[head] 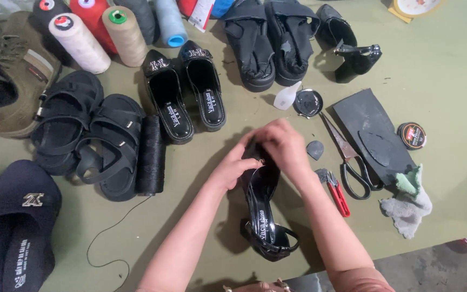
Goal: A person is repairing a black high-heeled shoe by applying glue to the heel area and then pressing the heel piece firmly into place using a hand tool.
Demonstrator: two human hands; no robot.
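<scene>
head view: both hands work the toe of a black heeled sandal (263,208) at centre. the left hand (239,165) is closed on the toe from 9 o'clock, the right hand (283,145) curled over it from 12; its heel points to 6. probably fitting the toe, calling for firm, steady pressure. scissors (352,162) lie at 3 o'clock.

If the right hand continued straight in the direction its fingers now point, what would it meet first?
The right hand points up-left, so it would probably meet first the black mule shoe of the pair beyond the held black sandal; depth is uncertain.
</scene>
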